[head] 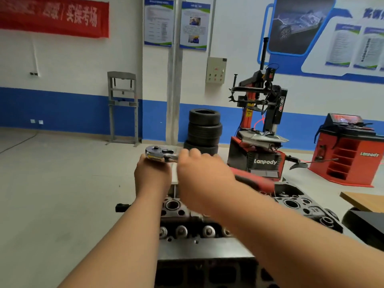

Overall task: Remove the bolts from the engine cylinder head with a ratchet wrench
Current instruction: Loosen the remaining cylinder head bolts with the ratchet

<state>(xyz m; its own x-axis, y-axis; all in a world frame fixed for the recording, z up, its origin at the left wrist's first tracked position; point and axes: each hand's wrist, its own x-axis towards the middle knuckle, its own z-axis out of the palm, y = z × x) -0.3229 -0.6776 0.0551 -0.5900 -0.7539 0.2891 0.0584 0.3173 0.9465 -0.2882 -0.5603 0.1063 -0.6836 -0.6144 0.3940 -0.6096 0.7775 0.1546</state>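
At centre frame the ratchet wrench (pixel 158 154) is gripped by the right hand (pixel 200 171). The grip of the left hand (pixel 153 175) beneath cannot be told. Bolt removal is judged underway, not finished.

The ratchet (pixel 158 154) sits level above the far left end of the head (pixel 197 249). Its chrome end points left over the left hand (pixel 152 173), and its red handle runs right under the right hand (pixel 199 169). The head is a dark grey block lying flat, with open bores on top and shiny round fittings (pixel 208 230) in a row near its front.
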